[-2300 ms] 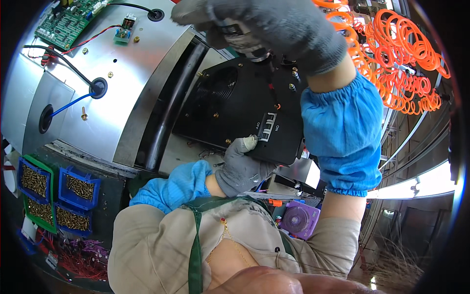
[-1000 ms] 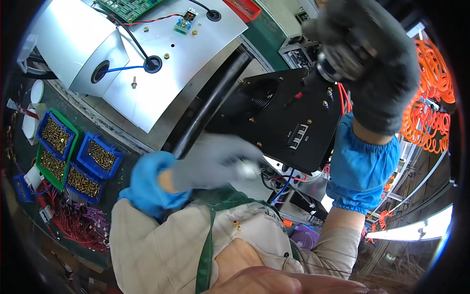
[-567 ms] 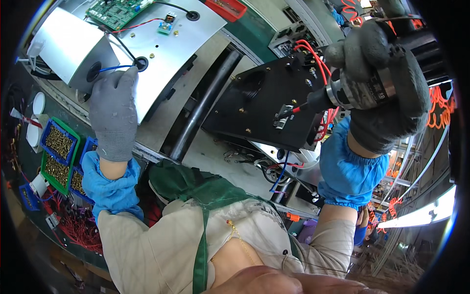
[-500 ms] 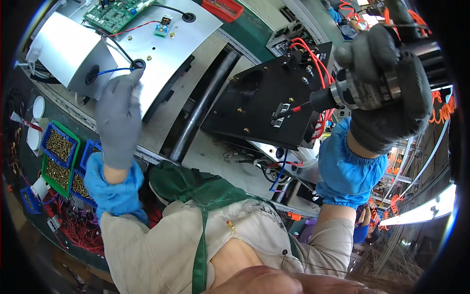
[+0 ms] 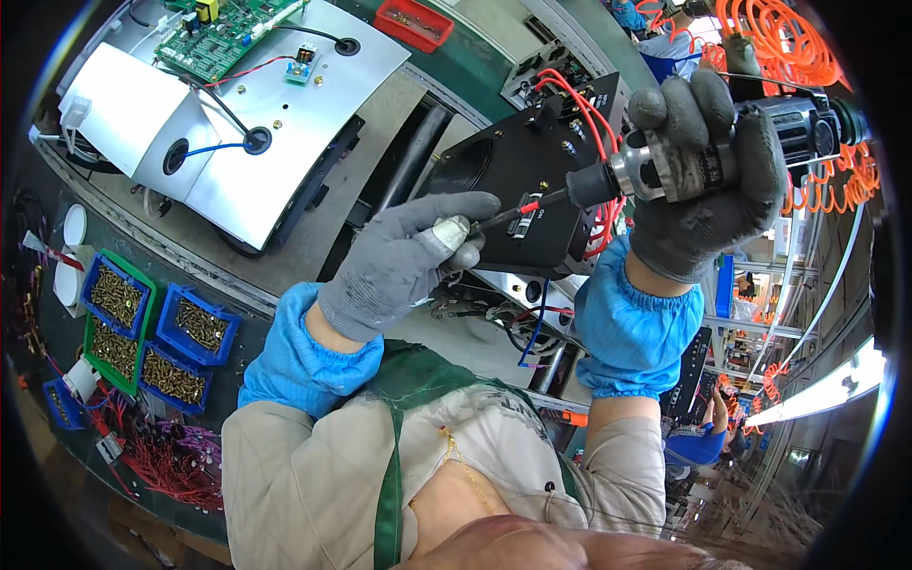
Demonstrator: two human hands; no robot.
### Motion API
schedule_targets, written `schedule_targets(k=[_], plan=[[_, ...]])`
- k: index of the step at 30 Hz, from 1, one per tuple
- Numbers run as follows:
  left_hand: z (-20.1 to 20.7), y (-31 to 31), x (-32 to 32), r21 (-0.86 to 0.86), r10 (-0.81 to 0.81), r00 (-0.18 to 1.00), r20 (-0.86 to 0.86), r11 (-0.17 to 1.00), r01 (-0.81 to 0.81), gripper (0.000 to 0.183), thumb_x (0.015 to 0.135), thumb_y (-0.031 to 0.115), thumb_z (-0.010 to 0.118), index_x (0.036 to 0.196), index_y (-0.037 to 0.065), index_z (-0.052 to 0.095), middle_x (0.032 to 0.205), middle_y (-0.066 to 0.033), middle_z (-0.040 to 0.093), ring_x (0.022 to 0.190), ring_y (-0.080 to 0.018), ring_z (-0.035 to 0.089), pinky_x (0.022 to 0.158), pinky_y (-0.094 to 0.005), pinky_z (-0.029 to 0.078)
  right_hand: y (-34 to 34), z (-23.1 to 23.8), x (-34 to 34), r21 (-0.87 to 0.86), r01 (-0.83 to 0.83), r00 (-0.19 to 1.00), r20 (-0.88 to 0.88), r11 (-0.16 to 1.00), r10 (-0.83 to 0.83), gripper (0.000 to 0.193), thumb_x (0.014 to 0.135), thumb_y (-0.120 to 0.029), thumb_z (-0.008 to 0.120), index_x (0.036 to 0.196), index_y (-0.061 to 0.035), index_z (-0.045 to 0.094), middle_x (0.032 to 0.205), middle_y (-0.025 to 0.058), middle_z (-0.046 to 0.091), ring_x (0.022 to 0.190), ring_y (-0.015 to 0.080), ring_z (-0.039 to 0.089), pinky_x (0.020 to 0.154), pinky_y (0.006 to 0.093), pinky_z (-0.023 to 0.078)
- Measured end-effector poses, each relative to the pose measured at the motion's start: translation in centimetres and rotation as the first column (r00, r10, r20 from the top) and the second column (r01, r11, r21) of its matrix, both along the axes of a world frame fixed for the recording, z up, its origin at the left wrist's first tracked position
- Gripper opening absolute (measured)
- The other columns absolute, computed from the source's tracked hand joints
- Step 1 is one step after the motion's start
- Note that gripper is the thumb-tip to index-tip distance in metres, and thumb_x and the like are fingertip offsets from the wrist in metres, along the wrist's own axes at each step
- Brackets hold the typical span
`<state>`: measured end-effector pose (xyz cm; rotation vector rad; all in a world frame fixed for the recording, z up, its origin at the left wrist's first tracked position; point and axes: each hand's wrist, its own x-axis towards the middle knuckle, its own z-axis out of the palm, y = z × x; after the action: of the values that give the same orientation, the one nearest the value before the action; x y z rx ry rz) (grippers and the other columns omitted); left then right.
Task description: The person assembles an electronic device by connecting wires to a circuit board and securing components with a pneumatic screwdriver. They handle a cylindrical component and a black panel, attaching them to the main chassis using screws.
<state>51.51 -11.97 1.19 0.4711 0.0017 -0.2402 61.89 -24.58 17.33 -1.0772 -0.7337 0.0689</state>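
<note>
In my gloved right hand (image 5: pixel 708 195) is a power screwdriver (image 5: pixel 679 171), held level with its bit toward the left. The long thin bit (image 5: pixel 546 201) has a red band. My left hand (image 5: pixel 389 266), in a grey glove with a light patch on one fingertip, pinches around the bit's tip. Whether a screw sits between those fingers is hidden. Below the bit lies a black metal panel unit (image 5: pixel 465 176) with red cables (image 5: pixel 608 128). To the left stands a white metal housing (image 5: pixel 313 133) carrying a green circuit board (image 5: pixel 214 43).
Blue and green bins of brass-coloured screws (image 5: pixel 195 323) stand at the left, near a bundle of red wires (image 5: pixel 166 465). A red tray (image 5: pixel 413 24) is at the back. Orange coiled hoses (image 5: pixel 779 38) hang at upper right. Another person (image 5: pixel 698 446) is at the right.
My left hand has moved right, from the white housing to the screwdriver bit's tip. My right hand has shifted slightly left with the screwdriver. The white housing and black unit appear shifted left.
</note>
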Motion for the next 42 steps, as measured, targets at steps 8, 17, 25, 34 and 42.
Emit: schedule_targets(k=[8, 17, 25, 34, 42], plan=[[-1.8, -1.1, 0.7, -0.118, 0.038, 0.998, -0.039, 0.992, -0.043, 0.021, 0.090, 0.015, 0.056, 0.107, 0.004, 0.054, 0.088, -0.0065, 0.055, 0.068, -0.0068, 0.049, 0.058, -0.0165, 0.043, -1.0, 0.0, 0.1, -0.017, -0.018, 1.000, -0.001, 1.000, 0.018, 0.038, 0.085, -0.017, 0.053, 0.119, -0.0028, 0.044, 0.076, 0.0014, 0.041, 0.066, 0.0116, 0.041, 0.077, 0.0405, 0.041], [-2.0, -3.2, 1.1, -0.192, 0.052, 0.997, -0.066, 0.979, -0.063, 0.025, 0.088, 0.034, 0.060, 0.092, 0.011, 0.051, 0.066, 0.0014, 0.042, 0.050, -0.0045, 0.035, 0.041, -0.0159, 0.031, -1.8, -0.6, 0.2, 0.029, -0.042, 0.999, -0.008, 0.999, 0.043, 0.030, 0.084, -0.021, 0.053, 0.109, -0.0051, 0.048, 0.078, 0.0027, 0.045, 0.066, 0.0141, 0.044, 0.076, 0.0430, 0.044], [-1.8, -3.7, 0.8, -0.062, 0.153, 0.979, -0.136, 0.985, -0.163, 0.030, 0.089, 0.035, 0.057, 0.096, 0.007, 0.053, 0.070, 0.0000, 0.049, 0.053, -0.0037, 0.042, 0.045, -0.0152, 0.036, -1.8, -1.0, 0.1, 0.009, 0.001, 1.000, 0.016, 1.000, -0.001, 0.027, 0.082, -0.029, 0.056, 0.085, -0.0021, 0.058, 0.082, 0.0074, 0.051, 0.064, 0.0193, 0.049, 0.070, 0.0447, 0.050], [-2.2, -2.9, 0.8, -0.019, 0.163, 0.977, -0.141, 0.986, -0.167, 0.027, 0.090, 0.022, 0.057, 0.107, 0.001, 0.057, 0.084, -0.0054, 0.061, 0.062, -0.0037, 0.052, 0.052, -0.0132, 0.043, -1.9, -1.0, -0.1, -0.021, -0.015, 0.999, 0.029, 1.000, 0.016, 0.030, 0.080, -0.028, 0.057, 0.087, 0.0004, 0.058, 0.080, 0.0071, 0.052, 0.065, 0.0192, 0.050, 0.070, 0.0445, 0.050], [-1.9, -2.7, 1.1, -0.046, 0.139, 0.983, -0.122, 0.988, -0.146, 0.022, 0.090, 0.019, 0.058, 0.104, 0.002, 0.058, 0.083, -0.0065, 0.061, 0.061, -0.0044, 0.052, 0.050, -0.0137, 0.043, -0.8, -0.9, -0.8, 0.014, -0.092, 0.995, -0.038, 0.996, 0.093, 0.050, 0.083, -0.020, 0.055, 0.130, -0.0073, 0.040, 0.077, -0.0008, 0.040, 0.065, 0.0103, 0.041, 0.078, 0.0381, 0.039]])
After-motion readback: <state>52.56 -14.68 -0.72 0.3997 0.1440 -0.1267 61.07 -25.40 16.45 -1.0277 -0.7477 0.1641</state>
